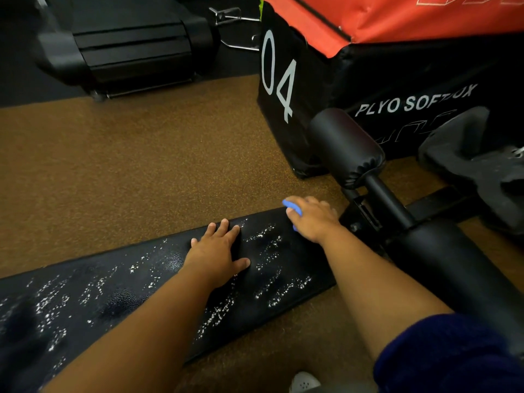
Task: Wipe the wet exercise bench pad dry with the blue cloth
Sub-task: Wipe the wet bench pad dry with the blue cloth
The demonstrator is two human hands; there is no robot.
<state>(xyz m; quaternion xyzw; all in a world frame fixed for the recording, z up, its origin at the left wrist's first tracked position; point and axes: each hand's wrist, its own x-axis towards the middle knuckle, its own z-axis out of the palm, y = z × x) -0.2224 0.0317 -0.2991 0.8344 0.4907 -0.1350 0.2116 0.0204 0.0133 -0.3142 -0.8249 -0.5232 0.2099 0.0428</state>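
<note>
From the head camera, your left hand (219, 251) lies flat with its fingers spread and straight on the black bench pad (85, 293), which runs across the lower frame and is speckled all over with white droplets. Your right hand (313, 218) sits at the pad's far right end, fingers curled round the bunched blue cloth (292, 207), of which only a small fold shows past your knuckles. Just beyond that end stand the bench's black foam roller (346, 146) and a black-and-orange plyo box (368, 66) on the brown speckled floor (127, 165).
</note>
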